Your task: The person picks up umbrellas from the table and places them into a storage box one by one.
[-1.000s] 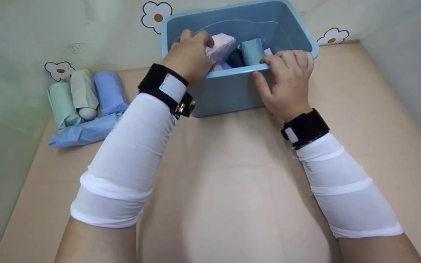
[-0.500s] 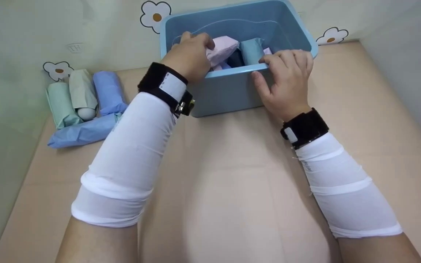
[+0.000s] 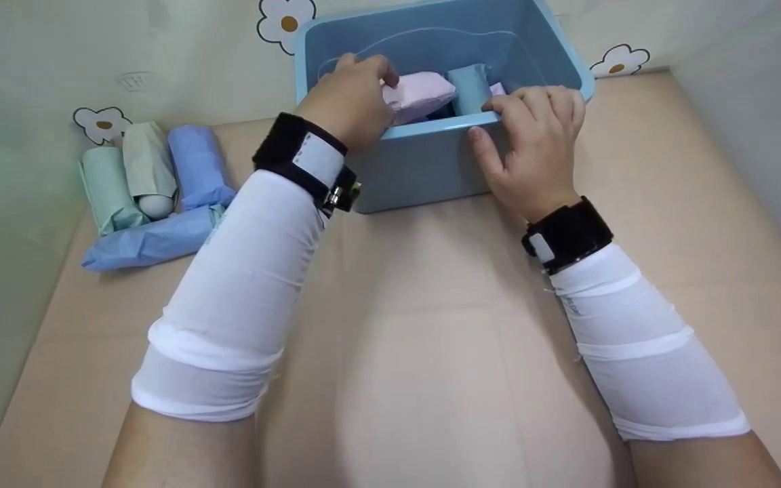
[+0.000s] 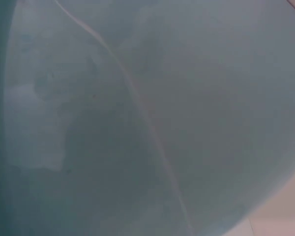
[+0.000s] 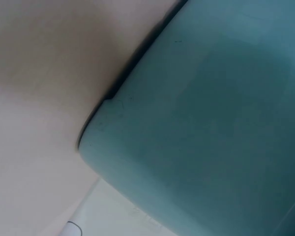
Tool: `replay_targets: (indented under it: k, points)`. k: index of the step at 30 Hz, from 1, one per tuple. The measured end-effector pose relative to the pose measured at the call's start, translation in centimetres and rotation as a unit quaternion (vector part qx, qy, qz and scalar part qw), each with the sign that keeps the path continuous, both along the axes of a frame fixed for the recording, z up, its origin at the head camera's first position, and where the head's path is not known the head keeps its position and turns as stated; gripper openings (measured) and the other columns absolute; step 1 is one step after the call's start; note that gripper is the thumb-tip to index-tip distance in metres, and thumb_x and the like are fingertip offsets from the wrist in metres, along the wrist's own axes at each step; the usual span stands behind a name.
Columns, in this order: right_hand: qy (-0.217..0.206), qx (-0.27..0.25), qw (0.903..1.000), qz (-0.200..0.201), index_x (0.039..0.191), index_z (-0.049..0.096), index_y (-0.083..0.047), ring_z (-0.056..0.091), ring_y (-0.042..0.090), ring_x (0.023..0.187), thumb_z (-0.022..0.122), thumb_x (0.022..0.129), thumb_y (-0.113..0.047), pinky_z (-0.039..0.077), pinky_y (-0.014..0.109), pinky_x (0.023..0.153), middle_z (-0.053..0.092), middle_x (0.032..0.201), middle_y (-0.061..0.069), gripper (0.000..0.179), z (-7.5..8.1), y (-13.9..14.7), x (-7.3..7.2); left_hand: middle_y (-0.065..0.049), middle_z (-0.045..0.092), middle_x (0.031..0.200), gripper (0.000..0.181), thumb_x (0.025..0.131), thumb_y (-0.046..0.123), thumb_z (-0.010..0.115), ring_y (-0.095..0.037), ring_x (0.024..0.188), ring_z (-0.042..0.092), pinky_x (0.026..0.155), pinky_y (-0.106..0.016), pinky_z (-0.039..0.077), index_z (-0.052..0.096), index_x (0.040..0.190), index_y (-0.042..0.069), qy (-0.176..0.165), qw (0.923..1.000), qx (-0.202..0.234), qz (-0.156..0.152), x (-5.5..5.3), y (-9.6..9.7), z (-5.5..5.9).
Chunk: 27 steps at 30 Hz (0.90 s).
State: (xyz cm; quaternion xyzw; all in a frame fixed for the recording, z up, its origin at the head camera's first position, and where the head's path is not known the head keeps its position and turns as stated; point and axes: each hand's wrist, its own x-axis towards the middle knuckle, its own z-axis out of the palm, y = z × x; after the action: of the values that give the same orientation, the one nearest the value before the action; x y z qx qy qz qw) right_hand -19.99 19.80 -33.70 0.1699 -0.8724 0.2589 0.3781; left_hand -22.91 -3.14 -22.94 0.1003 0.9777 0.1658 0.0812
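In the head view my left hand reaches over the left front of a light blue plastic bin. Its curled fingers grip the left end of a pink cloth-wrapped bundle inside; the thumb is hidden. My right hand holds the front rim near the right corner, thumb outside and fingers over the edge. Beside the pink bundle lies a teal wrapped bundle, with part of a lilac piece showing. Both wrist views show mostly the bin's wall, and neither hand appears there.
At the left on the beige tabletop lie a green bundle, a beige bundle with a round grey end, and two blue bundles. A pale wall with printed flowers stands behind the bin.
The pink bundle has swung down and to the right, from steeply tilted to lying flatter across the bin, covering more of the dark piece below. Both hands have stayed nearly in place.
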Motion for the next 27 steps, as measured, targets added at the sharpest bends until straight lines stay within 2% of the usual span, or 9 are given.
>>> replay_targets:
  k: [5,12,20,22,27]
  points:
    - [0.009,-0.005,0.9999,0.000,0.114,0.072,-0.006,0.047,0.035,0.111,0.052,0.100,-0.049,0.022,0.056,0.108,0.065,0.107,0.015,0.050,0.35,0.15,0.08,-0.009,0.040,0.161,0.050,0.108,0.030,0.049,-0.030,0.132,0.057,0.109,-0.041,0.050,0.045,0.158,0.025,0.014,0.9999,0.002,-0.001,-0.01,0.12,0.17]
    - [0.004,-0.006,1.0000,-0.003,0.114,0.072,-0.005,0.047,0.035,0.112,0.052,0.099,-0.049,0.021,0.056,0.109,0.065,0.108,0.015,0.051,0.23,0.49,0.24,-0.005,0.042,0.161,0.053,0.106,0.035,0.054,-0.025,0.142,0.048,0.116,-0.040,0.045,0.047,0.157,0.025,0.047,0.9988,-0.006,0.013,0.16,0.56,-0.17]
    - [-0.003,-0.004,1.0000,-0.005,0.114,0.072,-0.006,0.046,0.034,0.111,0.051,0.099,-0.050,0.021,0.056,0.108,0.065,0.107,0.015,0.051,-0.10,0.39,0.19,-0.010,0.049,0.156,0.051,0.107,0.039,0.054,-0.027,0.138,0.056,0.116,-0.038,0.047,0.053,0.154,0.019,0.108,0.9937,-0.028,-0.004,0.39,0.71,-0.66]
    - [-0.003,-0.004,1.0000,-0.005,0.114,0.072,-0.006,0.046,0.034,0.111,0.051,0.099,-0.050,0.022,0.056,0.108,0.064,0.107,0.015,0.051,-0.13,0.32,0.14,-0.010,0.051,0.154,0.050,0.108,0.039,0.053,-0.026,0.136,0.057,0.115,-0.038,0.048,0.053,0.153,0.018,0.103,0.9943,-0.027,-0.009,0.39,0.62,-0.69]
    - [-0.001,-0.003,1.0000,-0.003,0.114,0.072,-0.006,0.046,0.035,0.111,0.052,0.099,-0.050,0.022,0.056,0.108,0.064,0.106,0.015,0.051,-0.20,0.21,0.07,-0.007,0.053,0.152,0.049,0.109,0.040,0.047,-0.024,0.128,0.061,0.109,-0.037,0.051,0.053,0.153,0.018,0.049,0.9987,-0.012,-0.011,0.28,0.33,-0.54]
